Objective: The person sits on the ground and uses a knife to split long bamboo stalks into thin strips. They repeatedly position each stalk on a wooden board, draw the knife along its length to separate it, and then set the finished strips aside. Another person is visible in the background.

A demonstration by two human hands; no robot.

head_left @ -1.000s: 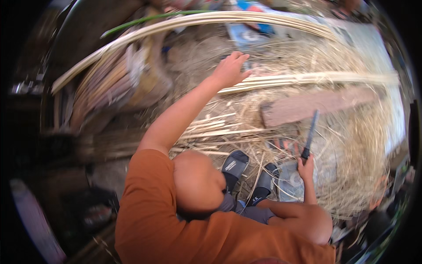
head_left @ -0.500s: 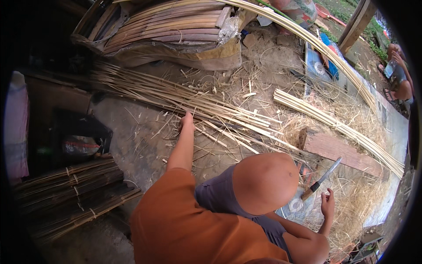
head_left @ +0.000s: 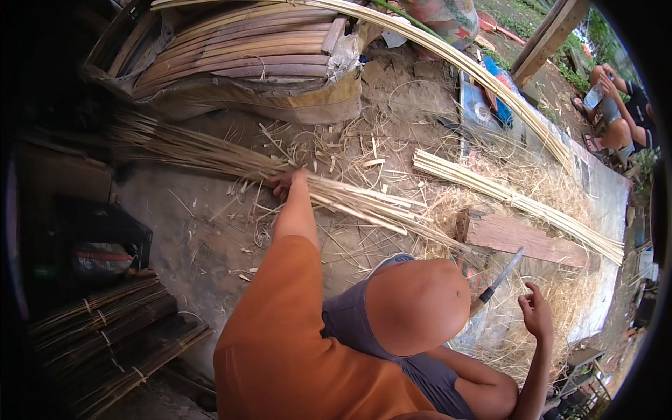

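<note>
Left hand (head_left: 285, 183) now on bamboo strips (head_left: 329, 196)

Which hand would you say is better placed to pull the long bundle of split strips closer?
Left, probably: the left hand already rests on the bundle of strips, while the right hand is off beside the knife.

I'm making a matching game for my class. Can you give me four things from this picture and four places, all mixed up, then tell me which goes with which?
Things:
1. left hand
2. knife
3. wooden plank
4. tied stick bundles

Places:
A. lower left, in the shade
B. gripping the loose bundle of bamboo strips
C. lying on the straw, between the long strip bundle and the knife
D. beside the right hand, blade pointing up and away

Pairs: 1-B, 2-D, 3-C, 4-A
</note>
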